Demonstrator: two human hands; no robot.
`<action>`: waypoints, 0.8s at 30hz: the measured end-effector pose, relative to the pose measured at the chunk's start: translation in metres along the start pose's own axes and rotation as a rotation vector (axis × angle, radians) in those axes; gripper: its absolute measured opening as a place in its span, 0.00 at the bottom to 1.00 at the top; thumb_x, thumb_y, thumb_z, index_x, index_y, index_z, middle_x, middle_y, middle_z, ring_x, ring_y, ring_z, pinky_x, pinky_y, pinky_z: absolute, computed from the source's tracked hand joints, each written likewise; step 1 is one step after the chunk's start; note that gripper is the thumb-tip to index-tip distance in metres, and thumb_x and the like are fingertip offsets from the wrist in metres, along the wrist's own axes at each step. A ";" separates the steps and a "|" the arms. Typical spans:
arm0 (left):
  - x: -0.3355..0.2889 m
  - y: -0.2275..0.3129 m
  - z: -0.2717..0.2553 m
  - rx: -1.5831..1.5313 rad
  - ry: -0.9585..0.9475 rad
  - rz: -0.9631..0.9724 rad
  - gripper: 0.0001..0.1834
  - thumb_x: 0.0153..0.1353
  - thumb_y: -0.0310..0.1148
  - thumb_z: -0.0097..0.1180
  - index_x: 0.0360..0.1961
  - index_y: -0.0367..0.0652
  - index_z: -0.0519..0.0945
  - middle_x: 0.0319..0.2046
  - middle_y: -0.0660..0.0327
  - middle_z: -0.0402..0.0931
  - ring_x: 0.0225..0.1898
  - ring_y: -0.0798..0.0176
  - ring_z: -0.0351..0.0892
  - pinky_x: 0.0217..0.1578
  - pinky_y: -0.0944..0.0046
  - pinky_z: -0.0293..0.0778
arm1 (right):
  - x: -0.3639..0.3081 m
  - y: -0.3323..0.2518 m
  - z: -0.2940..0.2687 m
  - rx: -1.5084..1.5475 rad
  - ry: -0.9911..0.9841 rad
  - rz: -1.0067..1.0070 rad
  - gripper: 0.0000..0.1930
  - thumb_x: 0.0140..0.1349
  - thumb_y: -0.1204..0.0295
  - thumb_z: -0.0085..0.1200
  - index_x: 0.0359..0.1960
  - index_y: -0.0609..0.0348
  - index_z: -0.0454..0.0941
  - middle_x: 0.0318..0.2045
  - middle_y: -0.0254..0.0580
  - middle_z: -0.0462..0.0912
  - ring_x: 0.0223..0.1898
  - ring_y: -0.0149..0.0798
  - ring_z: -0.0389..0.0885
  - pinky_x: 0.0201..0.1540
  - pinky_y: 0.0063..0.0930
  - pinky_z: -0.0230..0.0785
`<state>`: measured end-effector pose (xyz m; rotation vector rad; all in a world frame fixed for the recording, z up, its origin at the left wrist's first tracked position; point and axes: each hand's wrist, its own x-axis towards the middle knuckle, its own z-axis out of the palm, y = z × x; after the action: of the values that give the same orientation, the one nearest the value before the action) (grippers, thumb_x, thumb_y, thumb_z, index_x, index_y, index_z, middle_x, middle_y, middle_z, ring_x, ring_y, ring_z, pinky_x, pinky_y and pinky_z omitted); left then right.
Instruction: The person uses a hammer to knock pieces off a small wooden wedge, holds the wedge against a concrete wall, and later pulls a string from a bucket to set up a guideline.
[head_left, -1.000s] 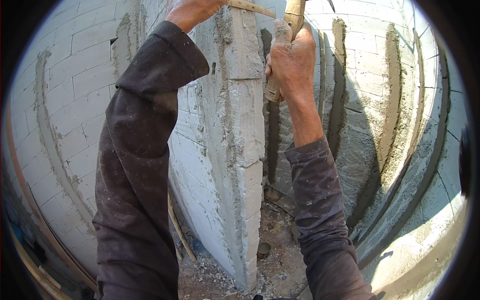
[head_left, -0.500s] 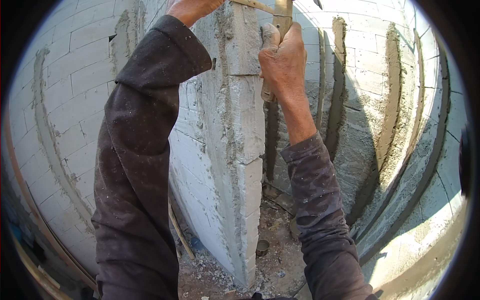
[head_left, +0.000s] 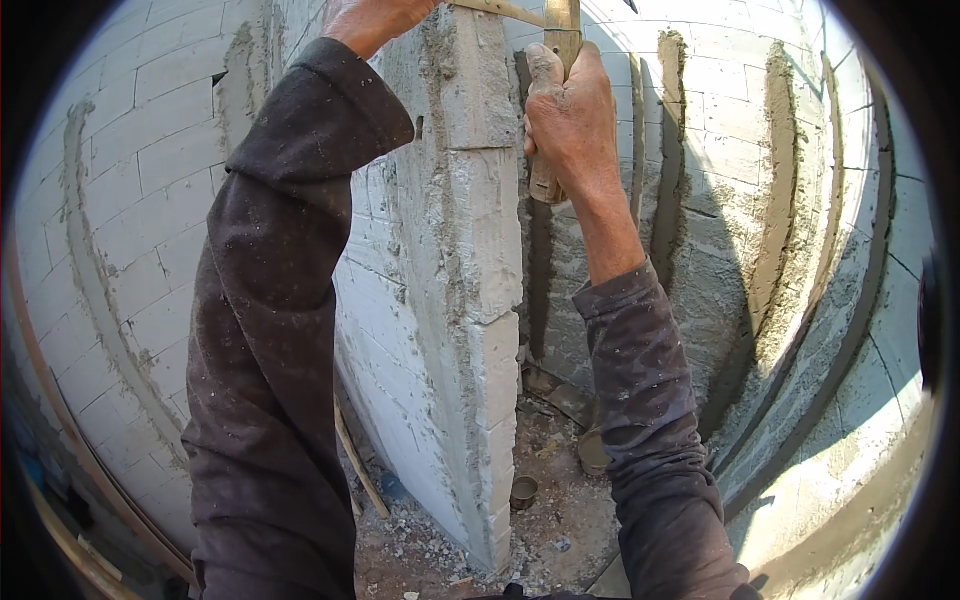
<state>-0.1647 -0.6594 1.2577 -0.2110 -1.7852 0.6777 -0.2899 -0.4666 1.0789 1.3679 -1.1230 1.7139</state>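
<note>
At the top edge, my right hand is closed around the wooden handle of a tool. The tool's upper part runs out of the picture; a small dark pointed tip shows to its upper right. My left hand is at the top left of the wall end, its fingers cut off by the picture's edge. A thin wooden strip stretches from beside it toward the tool's handle. Between my forearms stands the narrow end of a pale block wall, rough and streaked with mortar.
Grey mortar strips run down the sunlit block wall on the right. Debris litters the floor, where a small round can and a larger round container stand. A thin stick leans at the left.
My right hand and the tool have shifted slightly right against the wall end. My left hand has moved slightly left. The whole view has shifted a little.
</note>
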 end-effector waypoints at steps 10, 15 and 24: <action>-0.021 0.070 -0.020 -0.256 0.083 -0.510 0.15 0.65 0.37 0.59 0.41 0.33 0.85 0.26 0.51 0.83 0.29 0.59 0.82 0.31 0.57 0.76 | -0.030 -0.016 -0.034 -0.058 -0.019 -0.016 0.15 0.74 0.66 0.49 0.46 0.71 0.72 0.30 0.62 0.83 0.36 0.59 0.87 0.40 0.50 0.78; -0.133 0.157 -0.051 -0.418 0.227 -0.598 0.37 0.67 0.54 0.60 0.66 0.37 0.71 0.53 0.41 0.80 0.58 0.51 0.80 0.58 0.56 0.75 | -0.150 -0.030 -0.096 0.318 -0.054 0.338 0.14 0.75 0.63 0.55 0.49 0.62 0.74 0.24 0.28 0.73 0.20 0.20 0.72 0.23 0.17 0.67; -0.354 0.310 0.024 -0.572 0.007 -1.099 0.43 0.73 0.60 0.47 0.77 0.41 0.56 0.74 0.41 0.55 0.77 0.42 0.53 0.74 0.41 0.53 | -0.543 0.051 -0.239 -0.306 -0.141 0.933 0.09 0.64 0.74 0.63 0.45 0.60 0.82 0.27 0.32 0.79 0.28 0.28 0.75 0.33 0.26 0.69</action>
<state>-0.1310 -0.5804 0.7947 0.3822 -1.7242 -0.6136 -0.3055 -0.2616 0.5202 0.8044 -2.2323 1.9140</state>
